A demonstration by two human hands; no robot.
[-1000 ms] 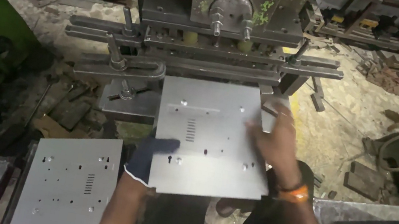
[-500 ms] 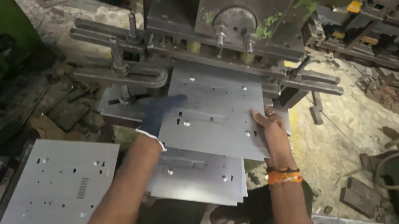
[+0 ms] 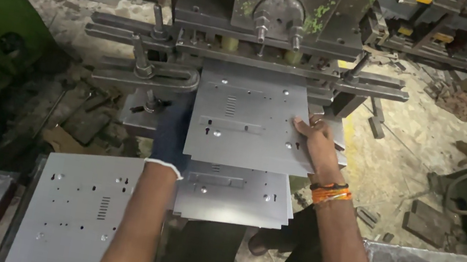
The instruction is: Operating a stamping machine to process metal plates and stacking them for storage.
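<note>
2 hands [image 3: 315,147] grasp 1 sheet [image 3: 245,120], feeding it into press [image 3: 264,28]; left hand [image 3: 172,133] gloved. Next: seat sheet squarely, release.

A single head-worn camera looks steeply down and forward from close range, past both forearms, facing the press machine [image 3: 276,36] ahead.

A flat grey punched metal sheet [image 3: 245,117] lies level, its right edge gripped between the fingers [image 3: 309,139].
</note>
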